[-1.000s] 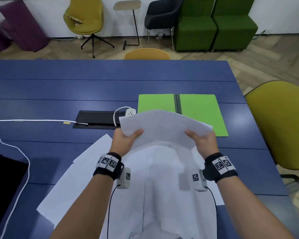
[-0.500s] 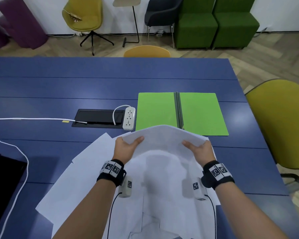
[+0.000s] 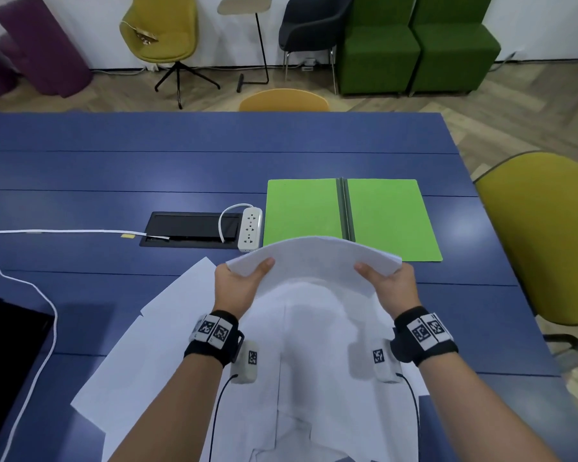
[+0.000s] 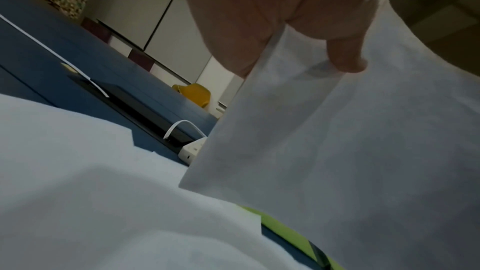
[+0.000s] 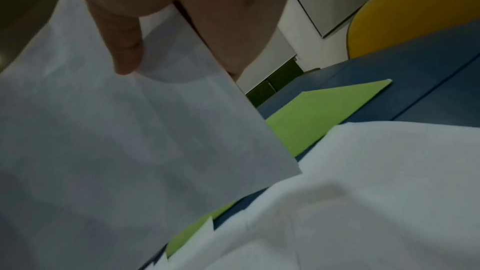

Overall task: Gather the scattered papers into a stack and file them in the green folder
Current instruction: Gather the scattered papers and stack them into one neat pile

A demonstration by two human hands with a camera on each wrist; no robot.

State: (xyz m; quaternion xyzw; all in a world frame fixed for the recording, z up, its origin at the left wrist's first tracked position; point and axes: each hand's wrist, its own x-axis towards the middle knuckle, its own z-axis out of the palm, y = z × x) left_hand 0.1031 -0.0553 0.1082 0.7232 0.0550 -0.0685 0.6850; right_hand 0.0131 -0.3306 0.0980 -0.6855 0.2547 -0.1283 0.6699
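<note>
Now a sheet of paper (image 3: 314,261) is pinched at both ends by the left hand (image 3: 237,288) and right hand (image 3: 392,290) (set apart), with the green folder (image 3: 351,218) lying open just beyond, slightly nearer the right.

The sheet (image 3: 314,261) I held hid the near edge of the green folder (image 3: 387,218) in the head view. My fingers lay under it, so only my thumbs (image 3: 264,265) showed. The loose papers (image 3: 167,348) ran off the bottom edge. Both wrist pictures were blurred, and my left hand (image 4: 246,13) and right hand (image 5: 207,7) were cut off at the top.
</note>
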